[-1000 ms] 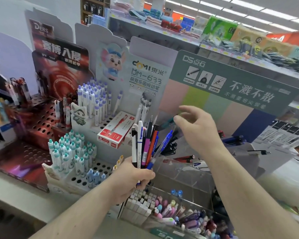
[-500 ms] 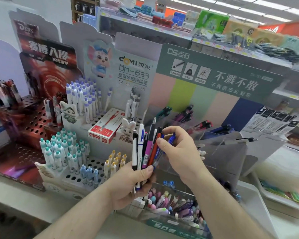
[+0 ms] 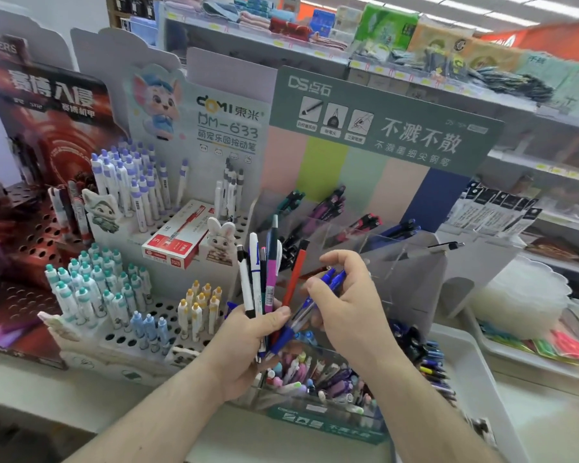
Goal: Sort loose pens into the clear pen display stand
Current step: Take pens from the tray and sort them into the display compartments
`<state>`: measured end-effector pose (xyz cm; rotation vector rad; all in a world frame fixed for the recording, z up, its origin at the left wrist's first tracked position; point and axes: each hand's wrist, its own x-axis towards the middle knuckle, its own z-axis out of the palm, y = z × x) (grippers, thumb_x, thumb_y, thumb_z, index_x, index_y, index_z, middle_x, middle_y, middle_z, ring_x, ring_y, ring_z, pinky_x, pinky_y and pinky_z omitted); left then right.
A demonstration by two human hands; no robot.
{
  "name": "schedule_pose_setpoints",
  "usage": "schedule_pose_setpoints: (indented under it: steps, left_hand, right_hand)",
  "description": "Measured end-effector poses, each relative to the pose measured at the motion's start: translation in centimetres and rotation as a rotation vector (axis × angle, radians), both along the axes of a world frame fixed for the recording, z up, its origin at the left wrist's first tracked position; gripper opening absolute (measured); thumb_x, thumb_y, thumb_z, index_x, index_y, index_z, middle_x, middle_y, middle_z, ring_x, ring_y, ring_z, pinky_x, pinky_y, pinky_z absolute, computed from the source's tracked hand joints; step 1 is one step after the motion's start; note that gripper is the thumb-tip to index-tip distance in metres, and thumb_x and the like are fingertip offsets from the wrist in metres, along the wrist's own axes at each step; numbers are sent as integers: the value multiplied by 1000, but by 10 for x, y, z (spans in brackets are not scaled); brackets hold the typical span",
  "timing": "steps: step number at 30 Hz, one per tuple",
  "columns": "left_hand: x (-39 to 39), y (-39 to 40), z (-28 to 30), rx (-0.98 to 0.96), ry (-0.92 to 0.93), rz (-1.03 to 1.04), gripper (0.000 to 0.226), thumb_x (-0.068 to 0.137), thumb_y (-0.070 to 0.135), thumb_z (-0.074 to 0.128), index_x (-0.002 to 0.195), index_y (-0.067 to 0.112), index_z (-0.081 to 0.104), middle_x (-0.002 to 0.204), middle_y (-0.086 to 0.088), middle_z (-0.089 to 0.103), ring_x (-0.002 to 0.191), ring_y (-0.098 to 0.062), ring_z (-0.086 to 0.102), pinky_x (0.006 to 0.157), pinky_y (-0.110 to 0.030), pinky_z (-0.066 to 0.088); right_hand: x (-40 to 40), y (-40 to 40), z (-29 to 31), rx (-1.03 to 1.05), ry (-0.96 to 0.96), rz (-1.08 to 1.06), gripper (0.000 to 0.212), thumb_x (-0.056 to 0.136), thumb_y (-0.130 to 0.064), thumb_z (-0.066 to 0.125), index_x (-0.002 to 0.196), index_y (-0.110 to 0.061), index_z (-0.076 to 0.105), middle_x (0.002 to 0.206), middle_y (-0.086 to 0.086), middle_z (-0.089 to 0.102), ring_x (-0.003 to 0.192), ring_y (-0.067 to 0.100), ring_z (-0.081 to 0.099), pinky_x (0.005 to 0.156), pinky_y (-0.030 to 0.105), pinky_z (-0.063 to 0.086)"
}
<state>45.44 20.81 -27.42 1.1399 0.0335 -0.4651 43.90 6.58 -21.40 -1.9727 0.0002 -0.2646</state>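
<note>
My left hand (image 3: 248, 339) grips a fanned bundle of loose pens (image 3: 264, 272): white, black, purple and red ones, tips down. My right hand (image 3: 345, 305) pinches a blue pen (image 3: 311, 304) at its upper end; the pen's lower end still lies among the bundle in my left hand. Right behind both hands stands the clear pen display stand (image 3: 398, 262). Its slanted compartments hold dark green, purple, red and blue pens. A lower clear bin (image 3: 315, 379) in front holds several pastel and dark pens.
A white holed rack (image 3: 141, 295) of capped pens stands at left, with a red pen box (image 3: 178, 240) on it. A red holed display (image 3: 24, 235) stands at far left. A white tray (image 3: 475, 379) sits at right. Store shelves rise behind.
My right hand came back from the stand's upper compartments to the bundle and took hold of a blue pen, now drawing it rightward. The view shifted left and down.
</note>
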Motion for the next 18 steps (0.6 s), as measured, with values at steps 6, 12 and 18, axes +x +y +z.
schedule_pose_setpoints:
  steps: [6, 12, 18]
  left_hand:
    - [6, -3, -2, -25, -57, 13, 15, 94, 10, 57, 103, -1, 53, 79, -7, 71, 54, -16, 61, 45, -24, 38]
    - [5, -4, -9, -298, -24, -63, 25, 79, 17, 73, 97, 6, 61, 65, -4, 54, 37, -9, 35, 35, -18, 29]
    - [0, -8, -10, -468, -22, -191, 45, 48, 24, 98, 84, 13, 73, 70, -10, 63, 36, -9, 42, 36, -18, 32]
  right_hand:
    - [-10, -28, 14, 271, -81, -182, 14, 98, -5, 55, 97, -19, 56, 81, 9, 68, 51, 16, 55, 49, 29, 50]
    - [-12, -43, 3, 843, 6, -331, 14, 103, -2, 45, 101, -15, 51, 72, 8, 68, 43, 11, 49, 42, 20, 44]
    - [-11, -25, -15, 922, 124, -371, 11, 103, -7, 49, 106, -18, 52, 71, 5, 69, 47, 10, 49, 45, 20, 45]
